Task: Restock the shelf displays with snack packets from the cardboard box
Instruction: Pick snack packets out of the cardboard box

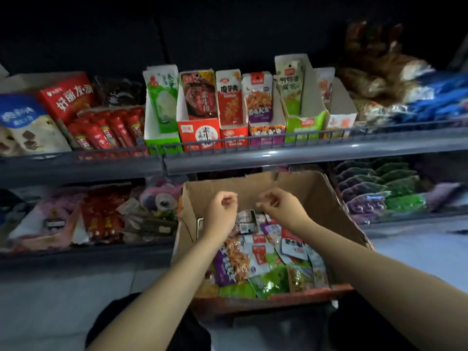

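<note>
An open cardboard box (326, 198) stands in front of me, holding several loose snack packets (263, 259) in purple, green, white and red. My left hand (221, 211) and my right hand (279, 207) hover side by side over the box's far half. On both hands the fingers are curled in, with nothing visible in them. Above, the upper shelf (278, 154) carries a row of upright display cartons: green (162, 140), red (198, 133), a narrower red one (234, 135), purple (267, 134), light green (305, 127) and orange-white (339, 125). Packets stand in each.
Left on the upper shelf lie red sausage packs (109, 130), a red box (67, 97) and a blue-white bag (25, 125). Bread and blue bags (430, 100) fill its right end. The lower shelf holds red and pink bags (101, 214) on the left, purple and green packets (379, 188) on the right.
</note>
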A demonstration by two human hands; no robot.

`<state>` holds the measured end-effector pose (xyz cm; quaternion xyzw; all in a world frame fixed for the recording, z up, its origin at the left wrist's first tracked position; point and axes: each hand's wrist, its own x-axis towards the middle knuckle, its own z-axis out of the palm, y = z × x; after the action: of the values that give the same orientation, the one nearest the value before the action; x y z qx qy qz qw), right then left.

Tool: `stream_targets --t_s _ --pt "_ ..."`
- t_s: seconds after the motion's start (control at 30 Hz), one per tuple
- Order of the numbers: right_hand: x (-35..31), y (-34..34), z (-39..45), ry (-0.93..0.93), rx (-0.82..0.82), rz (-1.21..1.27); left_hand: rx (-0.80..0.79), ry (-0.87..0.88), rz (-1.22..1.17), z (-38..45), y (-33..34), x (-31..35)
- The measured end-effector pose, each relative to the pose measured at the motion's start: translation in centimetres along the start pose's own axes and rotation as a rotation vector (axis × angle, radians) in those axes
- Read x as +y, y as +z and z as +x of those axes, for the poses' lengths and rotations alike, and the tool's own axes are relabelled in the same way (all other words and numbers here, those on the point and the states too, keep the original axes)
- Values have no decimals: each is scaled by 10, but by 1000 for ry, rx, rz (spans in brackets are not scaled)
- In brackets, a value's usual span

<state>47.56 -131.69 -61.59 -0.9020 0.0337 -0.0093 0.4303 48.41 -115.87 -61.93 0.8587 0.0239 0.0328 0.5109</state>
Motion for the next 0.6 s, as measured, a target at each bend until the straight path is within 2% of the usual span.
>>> stream_targets --t_s 0.17,0.37,0.47,0.6 --pt "48 22 -22 111 -224 -82 -173 -116 156 -20 36 -45" --pt "78 36 -19 258 -491 -150 -549 -268 434 -11 47 -69" --pt "82 38 -13 274 -584 -195 -591 -299 571 -5 47 -77" --pt "88 48 -7 311 -598 -196 -536 -322 703 0 48 -87"
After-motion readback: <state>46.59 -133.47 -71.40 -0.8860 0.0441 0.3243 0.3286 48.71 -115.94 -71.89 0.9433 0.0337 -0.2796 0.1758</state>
